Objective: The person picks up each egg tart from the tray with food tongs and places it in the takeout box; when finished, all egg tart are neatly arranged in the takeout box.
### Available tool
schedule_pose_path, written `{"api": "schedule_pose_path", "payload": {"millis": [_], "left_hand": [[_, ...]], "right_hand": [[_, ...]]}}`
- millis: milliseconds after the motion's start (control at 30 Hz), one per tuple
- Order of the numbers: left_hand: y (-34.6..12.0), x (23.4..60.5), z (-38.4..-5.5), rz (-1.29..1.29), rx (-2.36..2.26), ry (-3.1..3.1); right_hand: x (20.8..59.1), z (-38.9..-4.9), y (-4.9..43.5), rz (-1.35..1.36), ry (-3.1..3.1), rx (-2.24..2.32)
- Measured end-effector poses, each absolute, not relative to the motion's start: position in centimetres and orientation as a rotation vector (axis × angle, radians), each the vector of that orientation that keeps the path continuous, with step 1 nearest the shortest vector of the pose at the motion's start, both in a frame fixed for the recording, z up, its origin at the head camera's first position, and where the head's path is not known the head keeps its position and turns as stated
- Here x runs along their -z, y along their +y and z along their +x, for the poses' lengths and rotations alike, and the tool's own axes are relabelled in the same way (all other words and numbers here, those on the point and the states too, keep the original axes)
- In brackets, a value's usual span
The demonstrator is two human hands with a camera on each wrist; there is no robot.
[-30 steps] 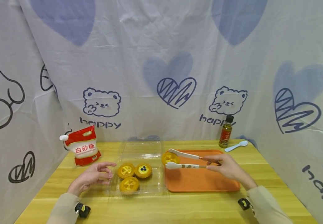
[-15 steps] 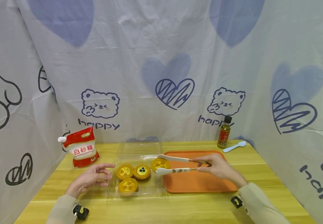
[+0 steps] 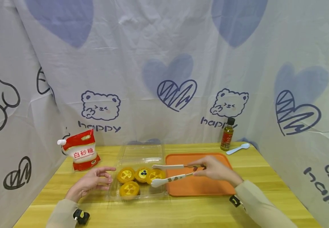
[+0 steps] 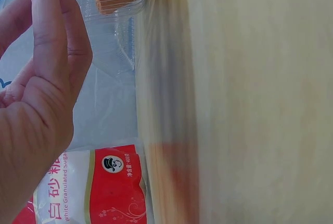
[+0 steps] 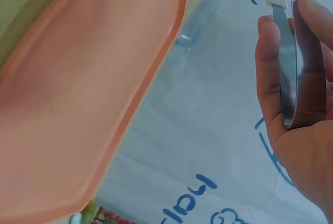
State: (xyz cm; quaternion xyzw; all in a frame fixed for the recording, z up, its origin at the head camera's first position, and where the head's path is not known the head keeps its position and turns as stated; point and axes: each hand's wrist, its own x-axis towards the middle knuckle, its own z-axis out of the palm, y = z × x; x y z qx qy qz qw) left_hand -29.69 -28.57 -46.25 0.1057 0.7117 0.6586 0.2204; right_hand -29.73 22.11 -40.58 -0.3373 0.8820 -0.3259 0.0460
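My right hand (image 3: 211, 171) grips a pair of tongs (image 3: 170, 180) with white tips and metal arms, which fold at the palm in the right wrist view. The tips are spread on either side of an egg tart (image 3: 156, 175) at the right of a clear plastic container (image 3: 153, 195). Whether they touch it, I cannot tell. Beside it in the container are a blueberry-topped tart (image 3: 142, 175) and two tarts with pale wedges, one behind (image 3: 125, 175) and one in front (image 3: 129, 189). My left hand (image 3: 93, 181) is at the container's left side, fingers loosely bent, holding nothing.
An orange tray (image 3: 198, 186) lies right of the container, under my right hand. A sugar bag (image 3: 84, 152) stands at the back left. An oil bottle (image 3: 226, 138) and a pale blue spoon (image 3: 238, 148) are at the back right. The container's clear lid (image 3: 143, 153) stands raised behind.
The tongs have carried the egg tart leftward from above the tray's left edge into the container, beside the blueberry tart. The tips now look wider apart. My left hand has barely moved.
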Motion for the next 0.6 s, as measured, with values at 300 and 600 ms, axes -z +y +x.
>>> {"api": "schedule_pose_path", "payload": {"millis": [300,600], "left_hand": [[-28.6,46.4,-29.7,0.278,-1.806,1.984],[-28.5,46.3,-29.7,0.266,-1.803,1.989]], "right_hand": [[39.3,-30.2,20.5,-1.129,2.633,0.885],[38.8,-31.4,19.9,-1.169,2.559,0.824]]}}
